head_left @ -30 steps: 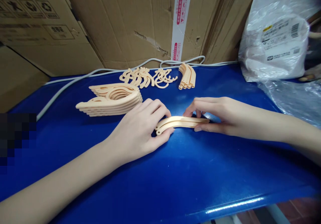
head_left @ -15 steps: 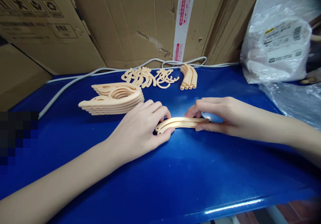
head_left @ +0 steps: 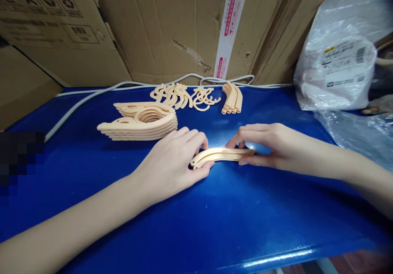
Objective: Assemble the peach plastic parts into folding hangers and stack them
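Two curved beige plastic hanger arms (head_left: 220,154) lie side by side just above or on the blue surface, both with small holes at the left end. My left hand (head_left: 176,157) grips their left end, thumb in front and fingers behind. At their right end, the thumb and fingers of my right hand (head_left: 270,147) pinch them. Left of my left hand sits a stack of wide beige hanger pieces (head_left: 138,130) with rounded openings. Farther back are a row of beige hanger hooks (head_left: 176,95), a loose heap of hooks (head_left: 202,99) and a bundle of curved hanger arms (head_left: 232,98).
A blue tabletop (head_left: 196,229) spreads under everything. White cable (head_left: 89,102) runs along its back edge. Cardboard boxes (head_left: 172,24) stand behind it, and a clear plastic bag (head_left: 337,61) with a labelled white item is at the back right.
The camera view has tilted slightly, so the scene sits a little lower. Both hands keep the same hold on the hanger arms, with hardly any movement.
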`<state>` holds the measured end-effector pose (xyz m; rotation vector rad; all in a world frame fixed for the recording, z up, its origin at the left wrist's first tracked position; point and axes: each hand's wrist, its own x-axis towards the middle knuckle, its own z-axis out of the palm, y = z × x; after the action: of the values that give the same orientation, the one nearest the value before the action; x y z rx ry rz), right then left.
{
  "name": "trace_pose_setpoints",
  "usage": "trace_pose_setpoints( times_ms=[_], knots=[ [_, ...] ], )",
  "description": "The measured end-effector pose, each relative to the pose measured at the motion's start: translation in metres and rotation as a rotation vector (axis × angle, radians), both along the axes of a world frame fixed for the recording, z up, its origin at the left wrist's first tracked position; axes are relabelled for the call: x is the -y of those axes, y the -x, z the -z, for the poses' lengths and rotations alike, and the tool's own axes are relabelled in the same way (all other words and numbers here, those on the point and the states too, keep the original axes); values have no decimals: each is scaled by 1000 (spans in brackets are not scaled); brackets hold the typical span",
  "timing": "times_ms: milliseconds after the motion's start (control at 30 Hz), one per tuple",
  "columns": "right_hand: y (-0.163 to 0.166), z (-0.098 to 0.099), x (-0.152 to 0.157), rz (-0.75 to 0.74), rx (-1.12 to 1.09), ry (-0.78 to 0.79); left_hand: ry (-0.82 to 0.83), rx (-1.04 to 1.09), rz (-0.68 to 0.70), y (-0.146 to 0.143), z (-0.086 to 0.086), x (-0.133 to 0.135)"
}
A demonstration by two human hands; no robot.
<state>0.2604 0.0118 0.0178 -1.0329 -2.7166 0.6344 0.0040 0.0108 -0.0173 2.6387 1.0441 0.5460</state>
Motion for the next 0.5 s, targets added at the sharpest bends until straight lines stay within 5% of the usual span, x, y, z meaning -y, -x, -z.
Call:
trace_pose_setpoints(
  times_ms=[200, 500],
  knots=[
    [6, -14, -18, -16, 6, -70, 20, -3, -29, 2, -5, 0],
    [19, -23, -95, 94, 137, -422, 29, 3, -20, 4, -12, -5]
  ],
)
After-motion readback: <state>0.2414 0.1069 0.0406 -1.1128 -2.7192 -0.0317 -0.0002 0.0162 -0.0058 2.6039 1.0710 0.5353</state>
